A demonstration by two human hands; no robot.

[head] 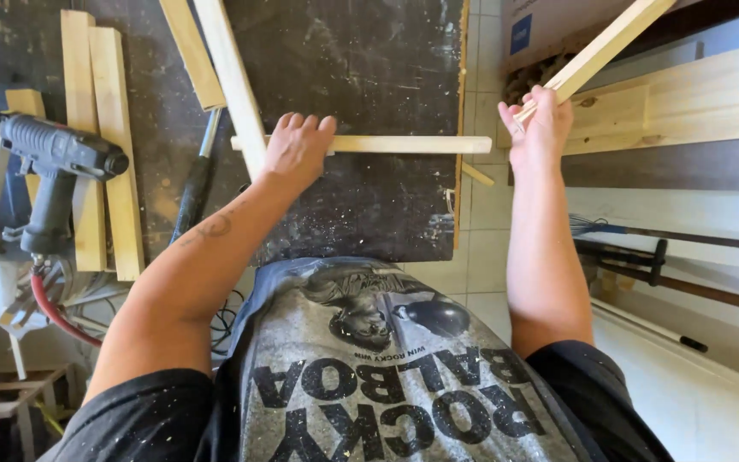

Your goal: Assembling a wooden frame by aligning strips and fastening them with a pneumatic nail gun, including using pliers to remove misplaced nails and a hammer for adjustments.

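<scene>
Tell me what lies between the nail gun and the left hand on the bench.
In the head view, between the nail gun and the left hand lie two upright wood strips, then a dark long-handled tool on the black benchtop.

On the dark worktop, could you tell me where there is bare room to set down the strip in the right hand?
The dark worktop is bare beyond the horizontal strip under the left hand, and again between that strip and the near edge. The left side is crowded: two flat boards, the nail gun and leaning strips. The right hand grips its strip off the top.
</scene>
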